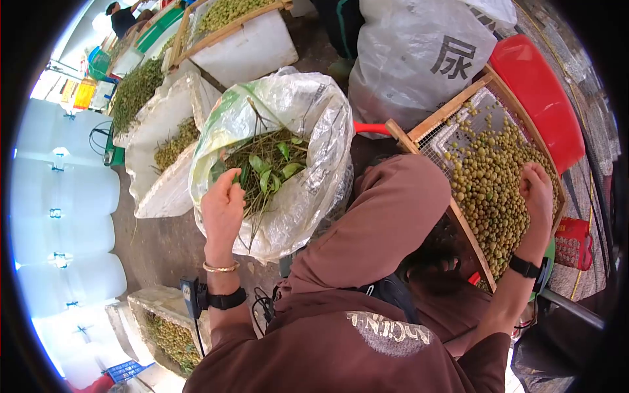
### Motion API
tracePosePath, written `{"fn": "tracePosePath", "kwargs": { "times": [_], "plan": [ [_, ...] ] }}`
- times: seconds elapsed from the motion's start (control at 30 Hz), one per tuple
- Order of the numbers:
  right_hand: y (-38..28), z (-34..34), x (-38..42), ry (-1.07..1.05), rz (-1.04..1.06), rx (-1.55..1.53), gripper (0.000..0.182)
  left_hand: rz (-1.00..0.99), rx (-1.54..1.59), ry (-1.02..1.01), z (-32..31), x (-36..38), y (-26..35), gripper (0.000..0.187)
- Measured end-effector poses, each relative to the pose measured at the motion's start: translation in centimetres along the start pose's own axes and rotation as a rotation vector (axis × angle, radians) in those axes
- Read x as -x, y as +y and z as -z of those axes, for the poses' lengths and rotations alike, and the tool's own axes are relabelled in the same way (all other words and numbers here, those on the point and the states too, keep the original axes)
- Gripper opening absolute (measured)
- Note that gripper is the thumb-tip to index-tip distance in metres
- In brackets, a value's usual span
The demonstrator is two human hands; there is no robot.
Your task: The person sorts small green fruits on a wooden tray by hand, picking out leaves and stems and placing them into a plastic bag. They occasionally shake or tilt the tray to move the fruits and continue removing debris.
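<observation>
My left hand is closed at the near left rim of a clear plastic bag. Thin twigs and green leaves fill the bag, some close to my fingertips. Whatever those fingers pinch, if anything, I cannot make out. On the right, my right hand is closed over the far right part of a wood-framed mesh tray. Small round yellow-green fruits cover much of that tray. The inside of my right hand is hidden.
A red plastic basin lies beyond the tray, next to a full white sack. Foam boxes with fruit and stems stand at the left. White plastic jugs line the left edge. Another person is at the upper left.
</observation>
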State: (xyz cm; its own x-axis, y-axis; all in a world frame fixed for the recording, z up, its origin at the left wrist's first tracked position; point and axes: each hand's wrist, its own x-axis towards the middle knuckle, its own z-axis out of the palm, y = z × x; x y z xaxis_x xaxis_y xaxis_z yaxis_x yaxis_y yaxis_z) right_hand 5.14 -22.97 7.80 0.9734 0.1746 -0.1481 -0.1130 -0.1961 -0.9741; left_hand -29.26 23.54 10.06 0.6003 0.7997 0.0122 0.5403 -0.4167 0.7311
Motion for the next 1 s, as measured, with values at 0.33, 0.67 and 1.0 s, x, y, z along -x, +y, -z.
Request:
{"fn": "tracePosePath", "kwargs": {
  "times": [0.33,0.67,1.0],
  "plan": [
    [-9.2,-21.5,8.8,-0.727,0.389,0.227,0.014,-0.439,-0.235,0.026,-2.9,-2.7,-1.8,0.035],
    [-0.2,-37.7,5.9,-0.557,-0.216,0.336,0.050,-0.367,-0.177,-0.144,-4.2,-5.6,-2.8,0.047],
    [-16.6,-39.1,16.6,-0.891,0.248,-0.282,0.009,-0.090,0.004,-0.260,13.3,-4.5,-4.6,0.055]
  ]
}}
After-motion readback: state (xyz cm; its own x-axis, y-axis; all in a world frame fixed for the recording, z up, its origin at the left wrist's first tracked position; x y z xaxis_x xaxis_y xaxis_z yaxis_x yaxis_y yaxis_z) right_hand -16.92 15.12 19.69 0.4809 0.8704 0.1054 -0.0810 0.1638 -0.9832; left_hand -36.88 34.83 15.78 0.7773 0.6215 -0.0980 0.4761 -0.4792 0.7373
